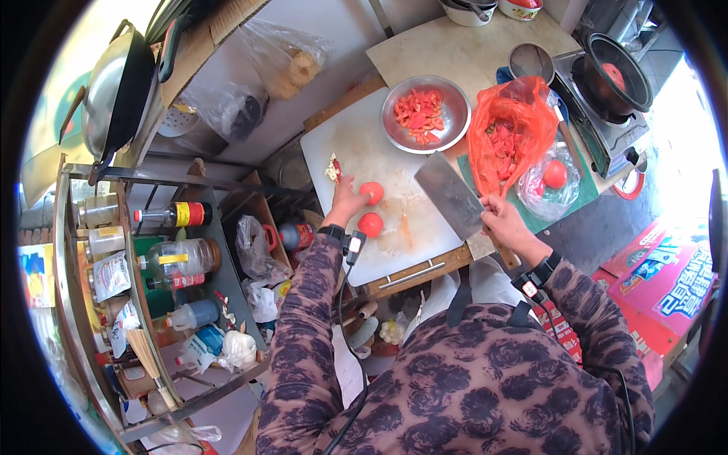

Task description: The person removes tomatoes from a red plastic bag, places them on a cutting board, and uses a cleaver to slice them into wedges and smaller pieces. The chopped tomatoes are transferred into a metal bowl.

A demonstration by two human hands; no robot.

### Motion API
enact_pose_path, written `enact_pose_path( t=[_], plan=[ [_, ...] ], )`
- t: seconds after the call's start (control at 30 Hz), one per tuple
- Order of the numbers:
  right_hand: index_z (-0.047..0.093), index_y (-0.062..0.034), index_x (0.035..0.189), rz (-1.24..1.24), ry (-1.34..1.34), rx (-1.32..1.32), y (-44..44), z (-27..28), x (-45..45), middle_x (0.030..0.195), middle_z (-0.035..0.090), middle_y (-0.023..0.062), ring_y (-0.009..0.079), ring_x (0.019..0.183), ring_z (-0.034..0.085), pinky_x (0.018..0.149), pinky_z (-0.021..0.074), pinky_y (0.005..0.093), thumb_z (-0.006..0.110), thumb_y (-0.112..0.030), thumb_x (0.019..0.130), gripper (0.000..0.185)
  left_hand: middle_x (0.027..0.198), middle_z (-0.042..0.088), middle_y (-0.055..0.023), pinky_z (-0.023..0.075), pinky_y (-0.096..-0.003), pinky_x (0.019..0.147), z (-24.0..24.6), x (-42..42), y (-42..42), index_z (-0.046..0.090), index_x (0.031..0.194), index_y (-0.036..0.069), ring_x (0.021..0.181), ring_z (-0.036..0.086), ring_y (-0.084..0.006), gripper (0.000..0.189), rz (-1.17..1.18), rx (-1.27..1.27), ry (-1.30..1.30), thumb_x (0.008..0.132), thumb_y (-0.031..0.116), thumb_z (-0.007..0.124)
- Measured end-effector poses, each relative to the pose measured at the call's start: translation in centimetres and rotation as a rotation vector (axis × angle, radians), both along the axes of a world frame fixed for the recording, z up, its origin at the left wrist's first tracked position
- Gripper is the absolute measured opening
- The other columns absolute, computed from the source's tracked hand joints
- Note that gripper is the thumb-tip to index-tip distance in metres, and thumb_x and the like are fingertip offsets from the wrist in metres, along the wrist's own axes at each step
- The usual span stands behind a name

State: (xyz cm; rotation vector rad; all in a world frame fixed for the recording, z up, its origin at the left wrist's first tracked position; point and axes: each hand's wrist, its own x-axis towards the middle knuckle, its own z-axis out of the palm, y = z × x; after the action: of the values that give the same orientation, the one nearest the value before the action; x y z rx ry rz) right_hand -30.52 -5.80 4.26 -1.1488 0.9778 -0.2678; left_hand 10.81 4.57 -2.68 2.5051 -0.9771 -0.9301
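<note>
My right hand [500, 219] grips the wooden handle of a cleaver [449, 195], whose broad blade lies over the right side of a white cutting board [341, 142]. My left hand [348, 199] reaches over the board, its fingers beside a peeled tomato [372, 193]; whether they touch it I cannot tell. A second tomato [370, 225] sits just nearer to me. Beyond my left fingertips lie a red chili [337, 170] and some pale chopped bits, perhaps garlic [330, 168]. A metal bowl [460, 116] at the board's far right holds cut tomato pieces [418, 114].
Right of the bowl stands a red plastic bag [483, 122] with tomato scraps, beside a clear bag [549, 202] with tomatoes. A pot [640, 91] rests on a gas stove [603, 145]. At left, a metal-edged shelf [199, 398] holds bottles and jars; a wok [116, 91] hangs above.
</note>
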Motion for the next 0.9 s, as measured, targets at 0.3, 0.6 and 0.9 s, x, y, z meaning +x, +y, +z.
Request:
enact_pose_path(
  t=[0.3,0.6,0.9],
  plan=[
    [0.066,0.0015,0.106,0.171,0.164,-0.843,4.6,-3.1,-0.4,0.097,0.064,0.0208,0.0407,0.094,0.064,0.084,0.0529,0.0465,0.059,-0.003,0.088,0.019,0.127,0.052,-0.0180,0.0509,-0.0459,0.103,-0.7,-5.0,0.3,0.060,0.126,0.018,0.116,0.060,-0.0404,0.061,-0.039,-0.119,-0.143,0.073,0.022,0.089],
    [0.063,-0.0043,0.120,0.422,0.443,-0.605,6.1,-1.9,-1.4,0.098,0.066,0.0255,0.0457,0.095,0.067,0.086,0.0538,0.0531,0.058,-0.023,0.100,0.028,0.126,0.054,-0.0168,0.0493,-0.0483,0.102,-0.2,-13.4,3.9,0.060,0.118,0.012,0.116,0.056,-0.0425,0.050,-0.344,-0.396,-0.191,0.074,0.002,0.081],
    [0.065,-0.0032,0.127,0.434,0.367,-0.493,4.4,-3.0,-2.2,0.100,0.070,0.0316,0.0493,0.098,0.067,0.086,0.0531,0.0556,0.058,-0.029,0.101,0.038,0.137,0.049,-0.0247,0.0446,-0.0449,0.110,-1.1,-19.6,7.8,0.048,0.134,-0.001,0.127,0.053,-0.0407,0.071,0.367,-0.315,0.096,0.078,0.021,0.086]
  ],
)
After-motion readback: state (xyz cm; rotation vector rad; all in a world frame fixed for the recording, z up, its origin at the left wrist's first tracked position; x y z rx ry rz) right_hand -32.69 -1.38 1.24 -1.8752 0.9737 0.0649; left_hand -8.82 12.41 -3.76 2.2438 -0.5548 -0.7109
